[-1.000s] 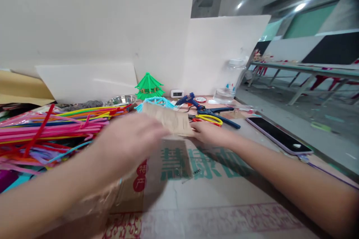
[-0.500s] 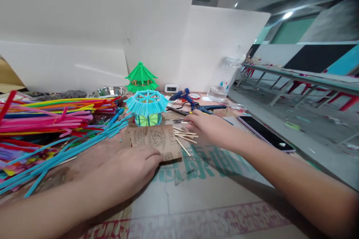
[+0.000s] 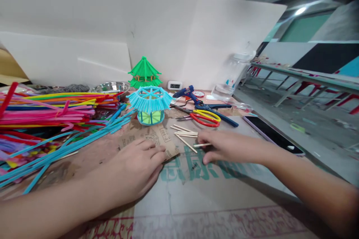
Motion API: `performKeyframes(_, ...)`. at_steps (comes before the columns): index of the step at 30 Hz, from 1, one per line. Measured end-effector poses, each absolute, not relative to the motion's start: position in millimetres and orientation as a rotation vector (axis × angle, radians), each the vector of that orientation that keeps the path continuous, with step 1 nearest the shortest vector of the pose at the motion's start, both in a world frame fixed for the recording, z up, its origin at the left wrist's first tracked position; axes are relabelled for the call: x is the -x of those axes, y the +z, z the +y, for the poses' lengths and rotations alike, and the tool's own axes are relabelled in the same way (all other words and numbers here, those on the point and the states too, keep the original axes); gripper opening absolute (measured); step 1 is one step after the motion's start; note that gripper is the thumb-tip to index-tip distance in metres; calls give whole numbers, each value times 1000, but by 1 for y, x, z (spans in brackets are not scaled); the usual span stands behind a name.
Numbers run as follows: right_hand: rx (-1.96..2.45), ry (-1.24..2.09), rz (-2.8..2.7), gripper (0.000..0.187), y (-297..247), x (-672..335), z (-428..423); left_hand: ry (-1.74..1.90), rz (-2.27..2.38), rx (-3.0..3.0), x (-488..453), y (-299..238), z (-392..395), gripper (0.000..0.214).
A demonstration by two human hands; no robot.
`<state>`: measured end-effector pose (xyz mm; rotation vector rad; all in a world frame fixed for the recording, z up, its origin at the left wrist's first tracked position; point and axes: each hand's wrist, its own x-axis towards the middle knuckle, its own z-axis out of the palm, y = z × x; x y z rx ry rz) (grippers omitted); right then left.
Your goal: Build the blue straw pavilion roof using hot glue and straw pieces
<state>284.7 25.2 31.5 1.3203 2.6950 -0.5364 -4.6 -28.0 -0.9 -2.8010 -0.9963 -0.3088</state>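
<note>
My left hand (image 3: 141, 164) lies over a printed piece of brown kraft paper (image 3: 169, 145), its fingers loosely bent on top and its thumb hidden. Under my right hand (image 3: 224, 145) a thin wooden stick (image 3: 202, 145) pokes out to the left from between thumb and fingers. Several more wooden sticks (image 3: 185, 133) lie loosely just left of those fingers. Behind the paper stands a small round house (image 3: 150, 106) with a light blue pipe-cleaner roof and green walls.
Pipe cleaners (image 3: 50, 112) in many colours are heaped at left. At the back are a green pagoda-shaped model (image 3: 144, 73), metal bowl (image 3: 112, 86), small digital clock (image 3: 174, 85), glue gun (image 3: 186, 92) and clear jar (image 3: 232, 78). Red-and-yellow-handled scissors (image 3: 206, 117), blue-handled pliers (image 3: 217, 110) and a phone (image 3: 273, 134) lie right.
My right hand has come back toward me from above the scissors and now has a stick in its fingers. The kraft paper has shifted left and lies flatter under my left hand.
</note>
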Motion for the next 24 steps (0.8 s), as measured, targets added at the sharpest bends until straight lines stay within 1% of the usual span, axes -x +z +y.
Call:
performKeyframes(4, -1380, -475, 2816, 31, 33, -293, 37, -390, -852, 2890, -2, -9, -35, 26)
performKeyframes(7, -1462, -632, 3020, 34, 35, -284, 36, -526, -726, 3021, -8, -6, -41, 25)
performKeyframes(8, -1533, -776, 3060, 35, 35, -279, 34, -550, -741, 3082, -8, -2, -41, 27)
performKeyframes(9, -1598, -992, 3064, 37, 34, -273, 31, -566, -785, 3137, -8, 2, -40, 28)
performKeyframes(11, -1601, -1583, 2943, 37, 32, -260, 26, -559, -879, 3183, -5, 9, -33, 28)
performKeyframes(13, -1403, -2181, 2721, 24, 30, -248, 21, -499, -904, 3133, 0, 12, -24, 24)
performKeyframes(14, -1272, -2420, 2602, 19, 29, -243, 19, -450, -912, 3104, 3, 12, -19, 26)
performKeyframes(15, -1158, -2608, 2496, 16, 28, -239, 18, -399, -935, 3086, 5, 11, -16, 35)
performKeyframes(17, -1017, -2851, 2357, 17, 24, -234, 19, -304, -1014, 3095, 8, 8, -14, 57)
performKeyframes(19, -1026, -2936, 2371, 18, 17, -232, 21, -228, -1094, 3124, 9, 4, -17, 77)
performKeyframes(21, -1138, -2905, 2461, 18, 8, -233, 23, -189, -1120, 3140, 10, 4, -24, 94)
performKeyframes(22, -1196, -2884, 2487, 21, 3, -233, 25, -185, -1130, 3143, 10, 5, -28, 97)
performKeyframes(23, -1243, -2873, 2493, 26, -1, -234, 26, -202, -1144, 3147, 11, 7, -31, 89)
performKeyframes(24, -1283, -2875, 2484, 30, -4, -235, 27, -241, -1173, 3150, 12, 10, -32, 74)
